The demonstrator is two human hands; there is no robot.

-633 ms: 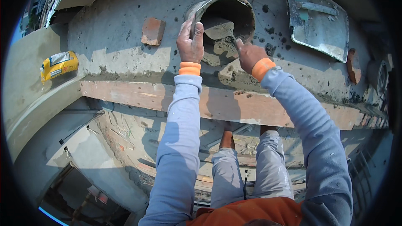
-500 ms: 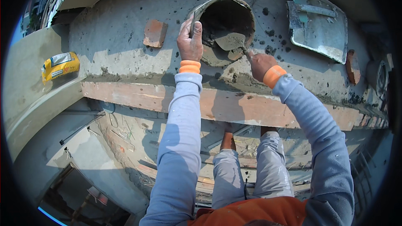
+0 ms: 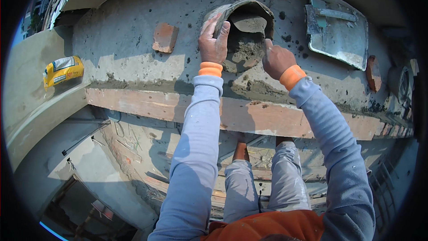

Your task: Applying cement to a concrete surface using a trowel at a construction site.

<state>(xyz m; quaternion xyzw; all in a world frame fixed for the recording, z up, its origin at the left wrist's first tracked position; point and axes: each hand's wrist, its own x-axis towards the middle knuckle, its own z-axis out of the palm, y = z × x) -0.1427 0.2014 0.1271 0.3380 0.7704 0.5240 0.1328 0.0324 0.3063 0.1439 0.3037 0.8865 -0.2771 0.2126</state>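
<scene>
A round, mortar-stained bucket (image 3: 215, 10) leans with its mouth tipped toward me on the concrete ledge. My left hand (image 3: 214, 42) grips its left side at the rim, thumb toward the opening and fingers along the outer wall. In my right hand (image 3: 278, 60), at the opening's right edge, is a trowel (image 3: 248, 24); its handle is mostly hidden by the fist. The grey blade reaches inside the bucket, above wet mortar (image 3: 245, 51) that lies along the lower wall and mouth. More mortar (image 3: 258, 87) is smeared on the ledge just below.
On the concrete ledge (image 3: 125, 35) lie a brick piece (image 3: 165, 37) to the left and another brick (image 3: 373, 73) at far right. A dirty white tray (image 3: 341, 40) rests right of the bucket. A yellow bag (image 3: 63, 71) sits far left. A plank (image 3: 147, 105) edges the ledge nearest me.
The bucket has tipped further toward me. My left hand has shifted right with its rim, and the trowel blade has gone from the mouth's lower edge deeper inside.
</scene>
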